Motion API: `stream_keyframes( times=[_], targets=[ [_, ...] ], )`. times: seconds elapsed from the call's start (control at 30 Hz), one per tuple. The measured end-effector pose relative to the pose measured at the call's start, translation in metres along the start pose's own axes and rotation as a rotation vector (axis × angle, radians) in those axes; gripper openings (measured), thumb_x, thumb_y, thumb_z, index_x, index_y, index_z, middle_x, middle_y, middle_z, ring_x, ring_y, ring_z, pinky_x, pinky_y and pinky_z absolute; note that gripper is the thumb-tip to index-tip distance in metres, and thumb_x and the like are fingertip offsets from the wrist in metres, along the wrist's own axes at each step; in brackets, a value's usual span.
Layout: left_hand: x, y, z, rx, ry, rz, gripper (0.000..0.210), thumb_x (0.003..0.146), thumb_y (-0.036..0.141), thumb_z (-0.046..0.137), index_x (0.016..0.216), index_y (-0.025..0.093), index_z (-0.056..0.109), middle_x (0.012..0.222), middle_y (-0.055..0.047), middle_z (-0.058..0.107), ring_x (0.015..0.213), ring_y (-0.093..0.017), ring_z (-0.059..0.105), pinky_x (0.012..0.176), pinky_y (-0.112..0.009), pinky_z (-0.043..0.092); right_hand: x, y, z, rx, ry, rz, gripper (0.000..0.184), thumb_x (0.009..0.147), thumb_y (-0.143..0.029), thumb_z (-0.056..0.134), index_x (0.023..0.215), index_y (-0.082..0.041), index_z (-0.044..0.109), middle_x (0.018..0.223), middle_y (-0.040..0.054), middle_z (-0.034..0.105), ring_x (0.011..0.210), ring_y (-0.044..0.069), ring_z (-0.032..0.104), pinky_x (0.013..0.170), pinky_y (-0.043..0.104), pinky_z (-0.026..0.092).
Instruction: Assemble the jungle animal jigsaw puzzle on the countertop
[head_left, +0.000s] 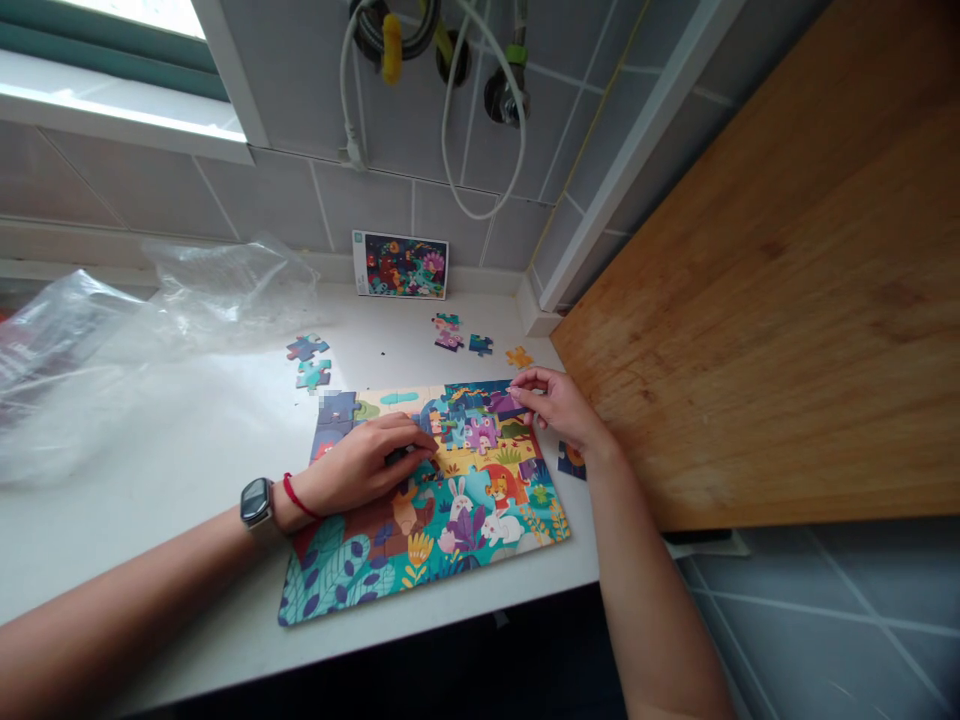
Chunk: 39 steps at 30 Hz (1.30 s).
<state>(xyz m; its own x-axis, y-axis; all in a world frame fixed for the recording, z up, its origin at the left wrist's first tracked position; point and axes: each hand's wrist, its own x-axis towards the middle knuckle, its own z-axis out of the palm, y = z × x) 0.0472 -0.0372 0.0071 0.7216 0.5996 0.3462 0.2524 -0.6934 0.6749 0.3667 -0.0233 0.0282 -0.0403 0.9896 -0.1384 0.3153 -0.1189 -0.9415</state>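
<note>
A colourful animal jigsaw puzzle [450, 510] lies on the white counter, with rabbits and a tiger cub in its lower part. My left hand [375, 460], wearing a watch and a red cord, rests over its left middle. Its fingers are loosely bent and lie on the puzzle, the thumb a little apart. At the top right corner, my right hand [555, 402] pinches the edge of a purple puzzle piece [502, 402] between thumb and fingers. A pink-purple piece [480, 432] lies on the puzzle between the hands.
Loose pieces lie behind the puzzle: a teal one [313, 374], a dark blue one [481, 345] and an orange one [519, 356]. A dark piece [571, 460] sits beside my right wrist. A picture card [402, 265] leans on the wall. Clear plastic bags [225, 290] lie left; a wooden panel [787, 300] stands right.
</note>
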Motion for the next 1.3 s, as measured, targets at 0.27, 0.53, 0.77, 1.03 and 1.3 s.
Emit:
stream_keyframes(
  times=[0.27, 0.53, 0.77, 1.03, 1.3],
  targets=[
    [0.000, 0.000, 0.000, 0.014, -0.014, 0.006, 0.022, 0.106, 0.027, 0.052, 0.108, 0.021, 0.073, 0.103, -0.007, 0.077, 0.094, -0.018, 0.071, 0.085, -0.032, 0.058, 0.007, 0.011, -0.003, 0.034, 0.019, -0.105, 0.047, 0.073, -0.042, 0.084, 0.111, -0.020, 0.069, 0.089, 0.0015, 0.070, 0.078, 0.014, 0.067, 0.073, 0.027, 0.056],
    [0.000, 0.000, -0.001, 0.020, -0.028, -0.001, 0.023, 0.107, 0.027, 0.051, 0.109, 0.021, 0.073, 0.103, -0.007, 0.076, 0.094, -0.018, 0.070, 0.085, -0.031, 0.057, 0.010, 0.018, -0.010, -0.257, -0.014, -0.077, 0.022, 0.088, -0.034, 0.068, 0.098, -0.018, 0.079, 0.101, 0.0082, 0.076, 0.092, 0.020, 0.068, 0.088, 0.035, 0.052],
    [0.002, 0.001, -0.001, 0.023, -0.021, 0.012, 0.021, 0.106, 0.026, 0.052, 0.108, 0.021, 0.073, 0.102, -0.007, 0.076, 0.093, -0.018, 0.070, 0.085, -0.030, 0.057, 0.013, 0.023, -0.011, -0.469, 0.027, -0.138, 0.017, 0.085, -0.021, 0.067, 0.099, -0.018, 0.077, 0.094, 0.0051, 0.072, 0.079, 0.017, 0.063, 0.078, 0.030, 0.050],
    [-0.002, -0.004, 0.001, 0.021, -0.036, -0.002, 0.020, 0.108, 0.026, 0.052, 0.110, 0.021, 0.071, 0.106, -0.006, 0.075, 0.096, -0.017, 0.069, 0.087, -0.031, 0.056, 0.009, 0.022, -0.014, -0.517, 0.036, 0.001, 0.007, 0.086, -0.023, 0.069, 0.093, -0.019, 0.067, 0.084, 0.0018, 0.069, 0.075, 0.016, 0.061, 0.068, 0.026, 0.045],
    [-0.002, -0.005, 0.000, 0.018, -0.052, -0.008, 0.020, 0.107, 0.025, 0.052, 0.112, 0.021, 0.071, 0.106, -0.006, 0.075, 0.096, -0.018, 0.069, 0.087, -0.032, 0.057, 0.005, 0.021, -0.012, -0.481, -0.011, 0.078, 0.019, 0.084, -0.028, 0.078, 0.082, -0.021, 0.060, 0.073, -0.0015, 0.063, 0.063, 0.014, 0.057, 0.054, 0.023, 0.040]
  ],
)
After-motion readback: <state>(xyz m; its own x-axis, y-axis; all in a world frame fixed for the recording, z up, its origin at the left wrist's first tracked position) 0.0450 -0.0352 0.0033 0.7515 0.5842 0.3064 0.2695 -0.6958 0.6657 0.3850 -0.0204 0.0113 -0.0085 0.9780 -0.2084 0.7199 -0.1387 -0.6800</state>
